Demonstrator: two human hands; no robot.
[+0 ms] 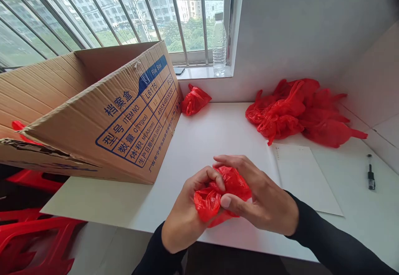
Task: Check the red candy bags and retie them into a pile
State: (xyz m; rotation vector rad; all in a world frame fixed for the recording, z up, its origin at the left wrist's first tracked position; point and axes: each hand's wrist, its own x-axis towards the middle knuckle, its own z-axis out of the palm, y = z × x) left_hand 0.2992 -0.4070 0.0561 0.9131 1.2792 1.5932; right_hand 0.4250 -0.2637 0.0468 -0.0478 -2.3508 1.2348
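Note:
A crumpled red plastic bag [232,183] is bunched up between my hands, just over the table's front edge. My left hand [190,212] wraps round it from the left, its index finger curled over the gathered plastic. From the right, my right hand [264,200] presses against the bag with its thumb, while its other fingers arch over the far side. Part of the bag is hidden behind the fingers. A small folded red bag [195,100] sits by the box, and a heap of loose red bags [286,108] lies at the back right.
A large cardboard box [137,112] stands open on the left of the white table [199,142]. White paper [305,175] and a pen [370,173] lie on the right. A plastic bottle [219,46] is on the windowsill. Red stools [37,233] stand below left.

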